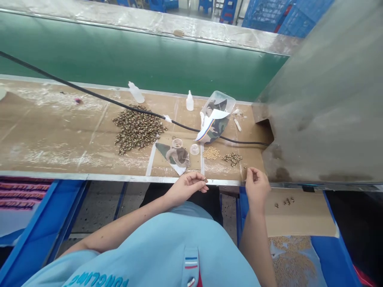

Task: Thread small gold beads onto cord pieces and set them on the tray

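Along the near edge of the tabletop [54,135], at six o'clock, the left hand [184,190] curls palm-up, its fingers [196,184] pinching a tiny brass bead [205,180]. The right hand [256,189] rises from an upright wrist, fingertips [250,172] pressed together on something too small to tell. Toward eleven o'clock, a heap of knobbly, mottled brass beads [137,129] spreads across brown cardboard [167,167].

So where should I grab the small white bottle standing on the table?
Hold the white bottle around its fat lower body, not the thin pointed tip. It stands upright, so come from your side, reaching over the black cable.
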Action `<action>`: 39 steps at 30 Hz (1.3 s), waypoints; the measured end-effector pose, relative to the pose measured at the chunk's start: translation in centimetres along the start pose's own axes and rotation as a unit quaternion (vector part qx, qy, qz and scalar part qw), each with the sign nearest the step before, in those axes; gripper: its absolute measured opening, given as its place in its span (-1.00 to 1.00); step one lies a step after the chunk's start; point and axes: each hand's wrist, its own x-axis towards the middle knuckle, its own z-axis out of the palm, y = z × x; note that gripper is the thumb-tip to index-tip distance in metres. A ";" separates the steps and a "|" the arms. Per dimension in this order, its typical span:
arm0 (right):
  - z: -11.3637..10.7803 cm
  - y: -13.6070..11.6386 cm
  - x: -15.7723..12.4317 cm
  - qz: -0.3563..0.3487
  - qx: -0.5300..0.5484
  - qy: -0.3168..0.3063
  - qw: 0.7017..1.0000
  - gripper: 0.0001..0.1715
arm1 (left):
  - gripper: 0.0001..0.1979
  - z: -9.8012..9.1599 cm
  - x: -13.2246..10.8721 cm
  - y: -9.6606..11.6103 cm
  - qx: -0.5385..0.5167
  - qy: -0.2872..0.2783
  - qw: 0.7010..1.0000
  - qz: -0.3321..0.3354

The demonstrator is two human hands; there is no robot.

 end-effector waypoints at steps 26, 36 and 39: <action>1.4 -5.5 -5.7 -0.018 0.219 -0.154 0.963 -0.72 | -0.53 -2.2 -0.1 -0.1 -0.091 0.001 0.996 0.023; 1.2 -7.4 -7.2 -0.027 0.284 -0.220 0.933 -0.80 | -0.62 -2.7 0.0 -0.6 -0.063 -0.020 0.997 0.044; 1.4 -7.4 -7.5 -0.024 0.305 -0.226 0.925 -0.81 | -0.62 -2.7 -0.2 -0.5 -0.062 -0.024 0.997 0.048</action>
